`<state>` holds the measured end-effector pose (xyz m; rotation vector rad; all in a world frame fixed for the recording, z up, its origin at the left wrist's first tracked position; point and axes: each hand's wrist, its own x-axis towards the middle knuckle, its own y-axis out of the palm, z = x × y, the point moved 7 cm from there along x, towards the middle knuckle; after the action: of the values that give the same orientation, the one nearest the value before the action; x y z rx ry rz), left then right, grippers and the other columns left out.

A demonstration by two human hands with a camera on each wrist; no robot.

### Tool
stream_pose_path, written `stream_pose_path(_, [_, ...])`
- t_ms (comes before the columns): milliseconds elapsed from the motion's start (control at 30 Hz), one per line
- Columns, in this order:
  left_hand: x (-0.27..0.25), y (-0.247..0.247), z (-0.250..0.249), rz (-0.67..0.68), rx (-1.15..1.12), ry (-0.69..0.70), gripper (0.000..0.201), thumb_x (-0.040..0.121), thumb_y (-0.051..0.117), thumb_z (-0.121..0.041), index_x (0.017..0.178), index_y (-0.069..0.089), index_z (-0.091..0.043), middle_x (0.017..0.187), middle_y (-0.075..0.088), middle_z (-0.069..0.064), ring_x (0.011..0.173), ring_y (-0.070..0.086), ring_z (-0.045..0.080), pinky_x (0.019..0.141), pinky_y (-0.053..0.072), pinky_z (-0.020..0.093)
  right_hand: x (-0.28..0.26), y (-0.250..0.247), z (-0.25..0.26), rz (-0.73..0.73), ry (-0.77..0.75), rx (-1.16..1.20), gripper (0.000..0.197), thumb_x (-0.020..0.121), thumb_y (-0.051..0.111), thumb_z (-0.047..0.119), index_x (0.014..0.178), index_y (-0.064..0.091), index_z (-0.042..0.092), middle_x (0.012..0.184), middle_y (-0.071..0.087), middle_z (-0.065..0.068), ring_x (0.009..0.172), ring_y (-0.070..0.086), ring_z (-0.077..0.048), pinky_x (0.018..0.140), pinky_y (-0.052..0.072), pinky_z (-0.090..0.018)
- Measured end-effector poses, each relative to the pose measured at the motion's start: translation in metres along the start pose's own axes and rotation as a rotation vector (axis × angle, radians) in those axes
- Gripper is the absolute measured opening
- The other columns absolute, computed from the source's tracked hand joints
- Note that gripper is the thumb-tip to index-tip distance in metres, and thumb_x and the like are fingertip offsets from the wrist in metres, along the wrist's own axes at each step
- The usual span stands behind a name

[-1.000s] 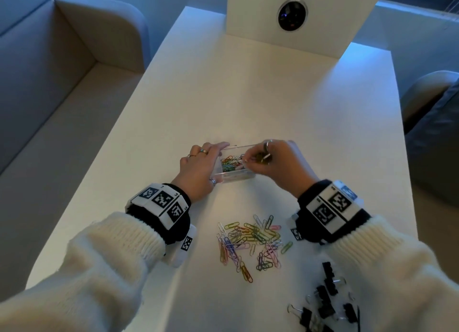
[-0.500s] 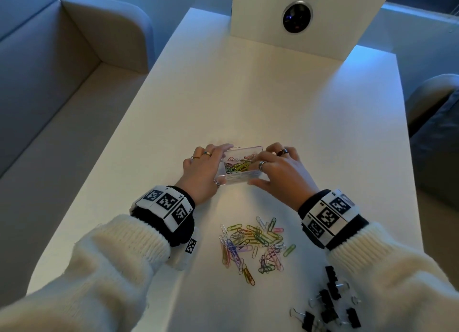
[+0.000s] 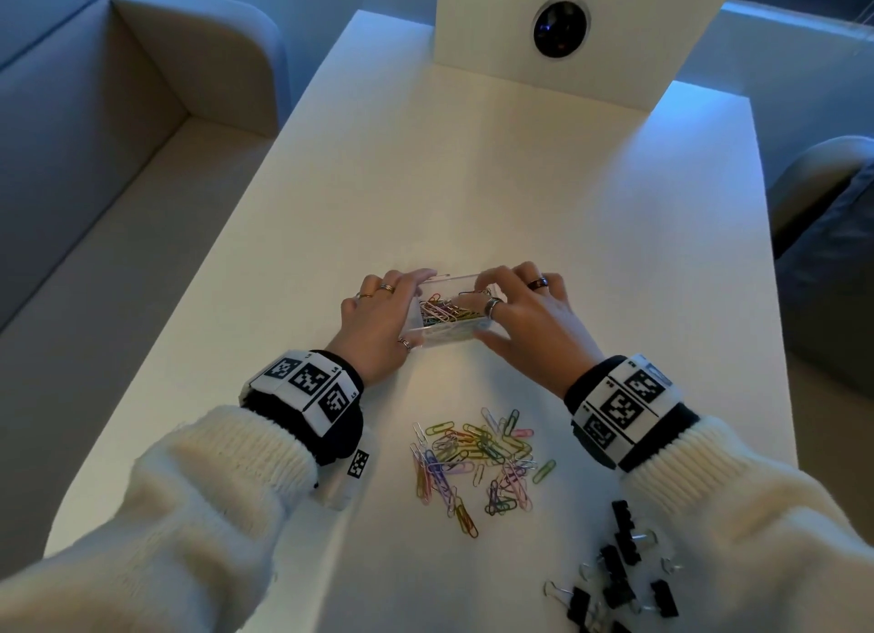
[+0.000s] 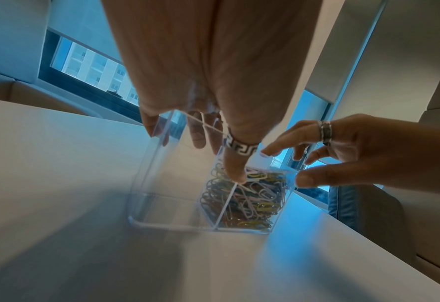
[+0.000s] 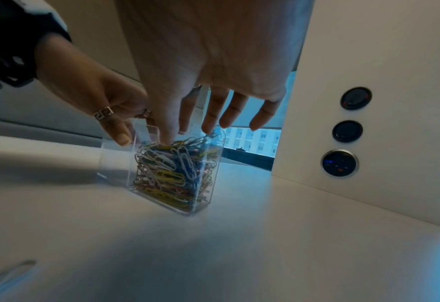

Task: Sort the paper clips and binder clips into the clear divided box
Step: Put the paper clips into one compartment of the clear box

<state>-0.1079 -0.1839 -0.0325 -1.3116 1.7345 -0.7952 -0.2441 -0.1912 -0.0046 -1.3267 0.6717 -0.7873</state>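
Note:
The clear divided box (image 3: 444,338) (image 4: 167,208) (image 5: 115,159) stands mid-table. Its right compartment is packed with coloured paper clips (image 3: 444,308) (image 4: 252,200) (image 5: 172,169); the left compartment looks empty. My left hand (image 3: 402,310) (image 4: 213,143) (image 5: 115,126) grips the box's left end, thumb on the near wall and fingers behind the far wall. My right hand (image 3: 501,315) (image 4: 317,163) (image 5: 187,130) hovers over the right end with fingers spread and its thumb touching the box. A loose pile of paper clips (image 3: 477,462) lies nearer me. Black binder clips (image 3: 619,566) lie at the near right.
A white upright panel (image 3: 558,31) (image 5: 368,122) with round lenses stands at the table's far end. A grey sofa (image 3: 142,112) runs along the left and a chair (image 3: 827,206) sits at the right. The white table (image 3: 473,183) stretches beyond the box.
My right hand has let go of the paper clips it held over the box and spread its fingers above the right compartment. The left hand has kept its grip.

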Motion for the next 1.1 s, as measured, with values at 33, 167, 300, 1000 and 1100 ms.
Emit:
stream_pose_path(33, [0.000, 0.000, 0.000, -0.002, -0.001, -0.002, 0.073, 0.085, 0.059, -0.014, 0.142, 0.018, -0.031, 0.134, 0.038, -0.002, 0.122, 0.029, 0.020, 0.096, 0.029, 0.039, 0.000, 0.000, 0.002, 0.000, -0.011, 0.025, 0.033, 0.083, 0.062, 0.032, 0.116, 0.062, 0.027, 0.118, 0.055, -0.002, 0.109, 0.045, -0.027, 0.093, 0.033, -0.047])
stream_pose_path(167, [-0.001, 0.000, 0.000, -0.005, -0.001, -0.005, 0.072, 0.085, 0.059, -0.014, 0.142, 0.018, -0.031, 0.134, 0.037, -0.002, 0.122, 0.029, 0.020, 0.096, 0.028, 0.038, 0.006, 0.009, 0.013, 0.073, -0.079, 0.004, 0.032, 0.085, 0.056, 0.039, 0.115, 0.062, 0.028, 0.121, 0.053, 0.000, 0.116, 0.041, -0.027, 0.096, 0.028, -0.048])
stream_pose_path(300, [-0.001, -0.001, -0.001, -0.009, -0.013, -0.002, 0.072, 0.085, 0.059, -0.014, 0.142, 0.018, -0.031, 0.133, 0.038, -0.002, 0.122, 0.028, 0.020, 0.096, 0.027, 0.038, 0.012, 0.006, 0.005, 0.061, -0.091, -0.079, 0.026, 0.089, 0.052, 0.032, 0.112, 0.064, 0.023, 0.119, 0.055, 0.002, 0.115, 0.041, -0.024, 0.097, 0.027, -0.047])
stream_pose_path(1000, [-0.074, 0.013, -0.010, -0.049, -0.032, 0.124, 0.048, 0.078, 0.062, -0.043, 0.116, 0.045, -0.018, 0.113, 0.044, -0.003, 0.101, 0.044, 0.011, 0.089, 0.046, 0.035, -0.099, 0.043, -0.028, 0.463, 0.305, 0.434, 0.046, 0.082, 0.057, 0.045, 0.123, 0.044, 0.027, 0.119, 0.050, 0.006, 0.090, 0.056, -0.006, 0.086, 0.050, -0.024])
stream_pose_path(1100, [-0.090, 0.064, 0.012, 0.251, 0.047, -0.047, 0.095, 0.061, 0.064, -0.068, 0.134, 0.028, -0.020, 0.129, 0.030, 0.000, 0.121, 0.035, 0.015, 0.101, 0.041, 0.032, -0.122, 0.060, -0.025, 0.543, 0.397, 0.416, 0.083, 0.065, 0.071, 0.055, 0.131, 0.032, 0.026, 0.126, 0.033, 0.007, 0.104, 0.050, -0.012, 0.093, 0.047, -0.029])
